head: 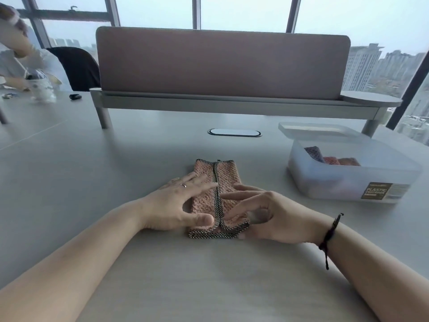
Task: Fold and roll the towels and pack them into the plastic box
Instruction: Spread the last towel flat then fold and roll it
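The pink knitted towel with black-and-white checked edging (217, 198) lies folded into a narrow strip on the grey table (209, 275) in front of me, its two long edges meeting down the middle. My left hand (178, 205) lies flat on its left half with fingers spread and straight, thumb pressing near the front corner, while my right hand (262, 214) curls at the front right corner, thumb and fingers pinching the hem where it lifts. Well apart to the right stands the open translucent plastic box (348, 180) with rolled towels (332, 159) inside, its lid (318, 131) propped behind it.
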